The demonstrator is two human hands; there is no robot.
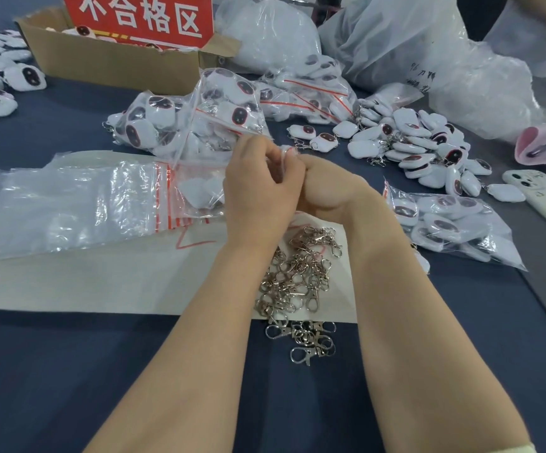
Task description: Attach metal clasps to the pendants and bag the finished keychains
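Just beyond the heap of silver metal swivel clasps (297,282), the left hand (258,191) and the right hand (327,188) meet. Both have curled fingers and pinch one small white rounded plastic pendant (287,155), which is mostly hidden. Beyond the heap and to its right lies a loose pile of white pendants with dark oval faces (422,148). Left of the heap lies a stack of flat clear zip bags with red strips (69,204). Further beyond the heap are clear bags filled with pendants (199,116).
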